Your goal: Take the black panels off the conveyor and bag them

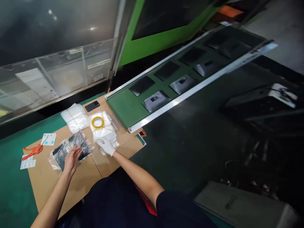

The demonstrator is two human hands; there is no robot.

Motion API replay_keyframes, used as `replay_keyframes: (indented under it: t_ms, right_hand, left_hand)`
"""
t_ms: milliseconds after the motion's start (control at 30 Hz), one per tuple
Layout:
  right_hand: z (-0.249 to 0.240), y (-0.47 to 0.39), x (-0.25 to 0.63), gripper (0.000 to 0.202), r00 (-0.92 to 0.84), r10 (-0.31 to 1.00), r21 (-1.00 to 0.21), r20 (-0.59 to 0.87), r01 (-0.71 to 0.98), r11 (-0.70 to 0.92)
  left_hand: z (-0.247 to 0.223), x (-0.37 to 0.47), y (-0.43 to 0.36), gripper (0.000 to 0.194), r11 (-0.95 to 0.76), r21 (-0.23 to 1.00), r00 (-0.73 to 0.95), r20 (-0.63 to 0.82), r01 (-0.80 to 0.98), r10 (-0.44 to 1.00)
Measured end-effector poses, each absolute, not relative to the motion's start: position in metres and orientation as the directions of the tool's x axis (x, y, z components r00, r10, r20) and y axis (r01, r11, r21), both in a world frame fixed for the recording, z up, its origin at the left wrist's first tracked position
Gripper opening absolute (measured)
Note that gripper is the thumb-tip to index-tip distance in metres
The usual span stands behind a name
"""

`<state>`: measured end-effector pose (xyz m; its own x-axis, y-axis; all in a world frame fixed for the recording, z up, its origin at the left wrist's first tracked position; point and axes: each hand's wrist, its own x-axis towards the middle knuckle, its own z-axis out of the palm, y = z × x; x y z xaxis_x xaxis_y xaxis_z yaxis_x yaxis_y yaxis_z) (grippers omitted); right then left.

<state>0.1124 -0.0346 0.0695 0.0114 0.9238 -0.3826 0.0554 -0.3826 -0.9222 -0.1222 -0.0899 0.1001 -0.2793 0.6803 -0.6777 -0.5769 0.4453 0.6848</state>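
My left hand (71,161), bare, has its fingers stretched over a flat dark panel (82,142) wrapped in clear plastic. Its fingertips rest on or just above the wrapping; I cannot tell which. My right hand (106,146) wears a white glove and is at the near end of a stack of clear plastic bags (108,129). Its fingers are drawn together at the edge of a bag, and the fingertips are partly hidden. On that stack lies a roll of yellow tape (98,122). Another folded stack of plastic bags (74,118) is beside it.
A cardboard sheet (89,171) covers part of the green table (10,161). A black phone (92,106), an orange-handled tool (33,152) and label cards (48,139) lie there. Beyond, a green conveyor (123,106) with metal rails carries several dark panels (156,99). A machine's glass panels stand behind.
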Motion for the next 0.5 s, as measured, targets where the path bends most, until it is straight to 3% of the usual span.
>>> replay_keyframes:
  t_ms: [67, 167, 300, 400, 500]
  right_hand:
    - [0.072, -0.042, 0.165, 0.023, 0.064, 0.912, -0.914, -0.405, 0.003, -0.406]
    - [0.069, -0.051, 0.252, 0.037, 0.210, 0.879, -0.903, -0.429, -0.124, -0.411]
    - [0.055, -0.048, 0.349, 0.055, 0.479, 0.723, -0.861, -0.498, -0.377, -0.342]
    - [0.047, -0.031, 0.385, 0.063, 0.533, 0.671, -0.843, -0.516, -0.453, -0.288]
    - [0.048, -0.008, 0.392, 0.064, 0.501, 0.694, -0.833, -0.517, -0.482, -0.272]
  left_hand:
    - [0.104, -0.087, -0.048, 0.016, 0.484, 0.685, -0.202, -0.667, -0.544, 0.717]
    - [0.108, -0.031, 0.018, 0.018, 0.472, 0.767, -0.176, -0.586, -0.434, 0.791]
    - [0.118, 0.031, 0.111, 0.026, 0.330, 0.943, -0.264, -0.331, -0.051, 0.906]
    - [0.129, 0.061, 0.173, 0.034, 0.184, 0.965, -0.235, -0.138, 0.187, 0.962]
    - [0.140, 0.081, 0.219, 0.038, 0.097, 0.922, -0.159, -0.039, 0.375, 0.986]
